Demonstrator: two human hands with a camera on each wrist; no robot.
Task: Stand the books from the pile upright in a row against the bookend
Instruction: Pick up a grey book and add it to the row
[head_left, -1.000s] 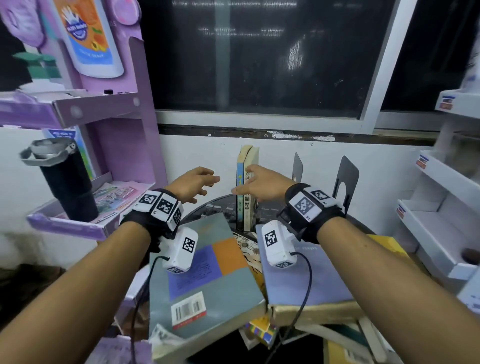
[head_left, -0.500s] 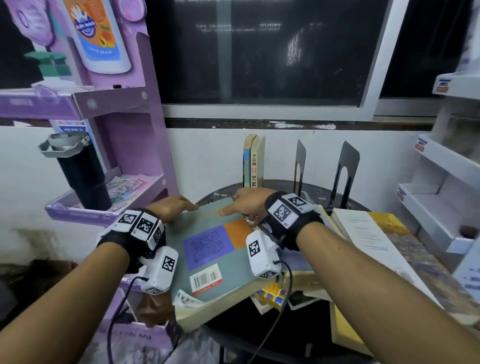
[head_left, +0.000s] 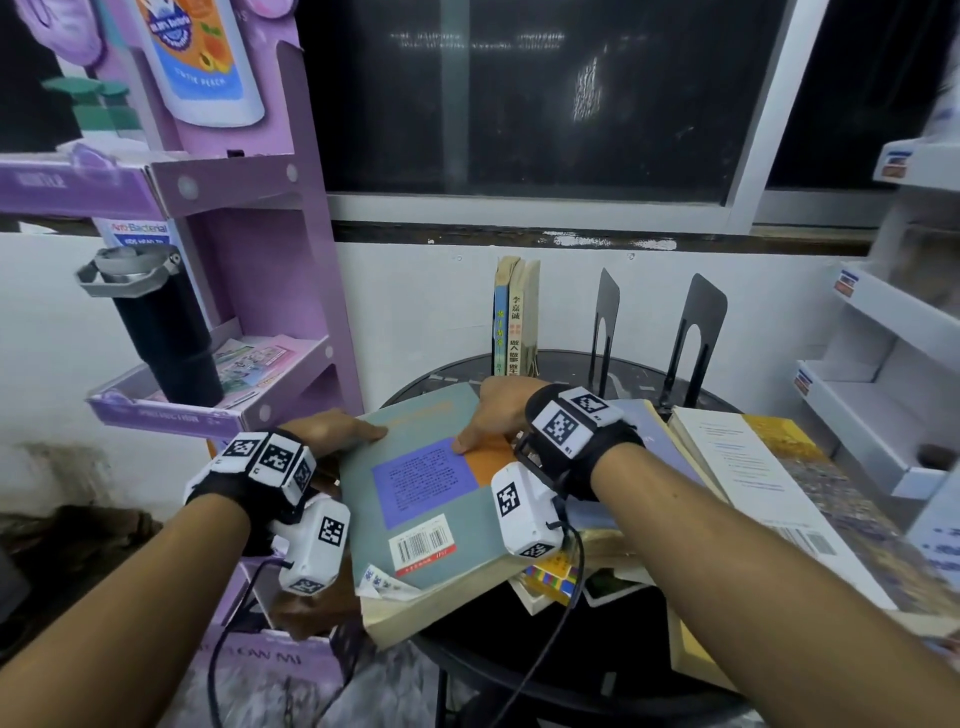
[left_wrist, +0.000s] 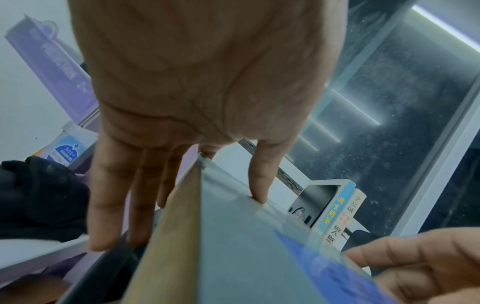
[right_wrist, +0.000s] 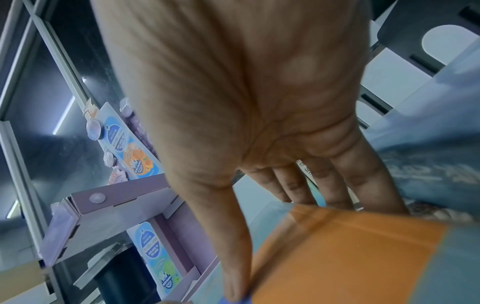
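Observation:
A grey-green book (head_left: 431, 499) with a purple and an orange patch lies on top of the pile at the front left of the round black table (head_left: 571, 361). My left hand (head_left: 363, 434) grips its far left corner (left_wrist: 246, 257), thumb on the cover and fingers down the side. My right hand (head_left: 488, 421) holds the right edge (right_wrist: 350, 257), thumb on the cover and fingers past the edge. Two books (head_left: 514, 317) stand upright at the back. Two black bookends (head_left: 605, 322) (head_left: 696, 332) stand apart to their right.
More books lie flat under and to the right of the held one, among them a lavender one (head_left: 654, 431) and a large pale one (head_left: 753, 467). A purple display rack (head_left: 270, 312) with a black tumbler (head_left: 166, 332) stands left. White shelves (head_left: 883, 374) stand right.
Both hands came down and back from the upright books to the grey-green book and took hold of its edges. The upright books stay standing.

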